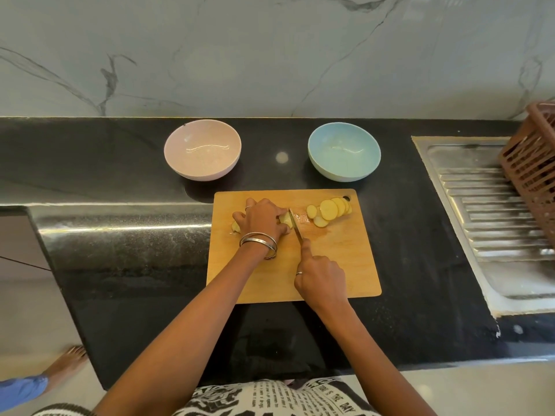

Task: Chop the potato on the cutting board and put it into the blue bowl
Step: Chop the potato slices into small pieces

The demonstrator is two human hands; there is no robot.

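A wooden cutting board (339, 265) lies on the black counter. My left hand (262, 219) grips the uncut part of the potato (286, 220), mostly hidden under my fingers. My right hand (319, 276) holds a knife (296, 226) by its handle, index finger laid along the spine, the blade standing against the potato's cut end. Several round potato slices (329, 211) lie in a pile near the board's far right corner. The blue bowl (344, 150) stands empty just beyond the board, to the right.
A pink bowl (202, 149) stands empty at the back left. A steel sink drainboard (492, 211) fills the right side, with a brown plastic basket (534, 163) above it. The marble wall rises behind the counter. A bare foot (67, 363) shows on the floor at left.
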